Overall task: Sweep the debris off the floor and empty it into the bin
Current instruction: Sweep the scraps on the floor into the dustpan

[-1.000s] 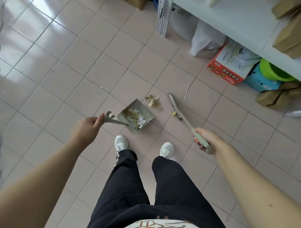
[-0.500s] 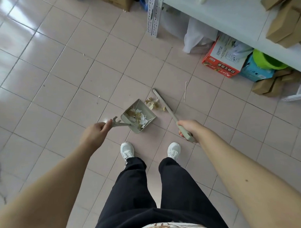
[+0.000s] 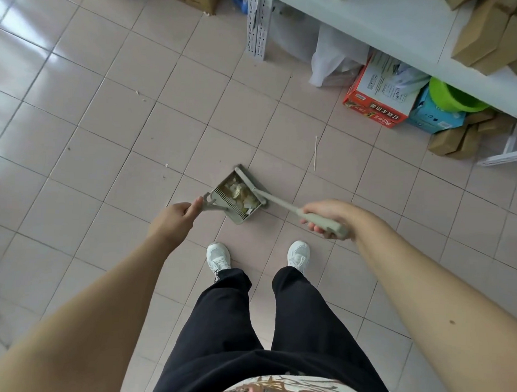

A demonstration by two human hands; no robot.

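A grey-green dustpan [image 3: 222,193] lies on the tiled floor just ahead of my feet, holding pale yellowish debris [image 3: 239,192]. My left hand [image 3: 174,219] grips its handle at the pan's left. My right hand [image 3: 328,217] grips the handle of a small grey-green broom [image 3: 276,201], whose head lies along the pan's open right edge. A thin pale stick [image 3: 315,153] lies on the floor up and to the right of the pan. Small crumbs [image 3: 140,93] dot the tiles at upper left. No bin is in view.
A white metal shelf [image 3: 374,27] runs across the upper right, its upright post [image 3: 257,25] meeting the floor. Under it sit a white bag [image 3: 332,60], a red-and-white box [image 3: 378,91], a blue box [image 3: 436,118], a green basin [image 3: 451,97] and brown cartons [image 3: 464,135].
The broom head has swept left to the pan's mouth, and the loose clump that lay outside the pan is now inside it. My left hand has kept the pan in place.
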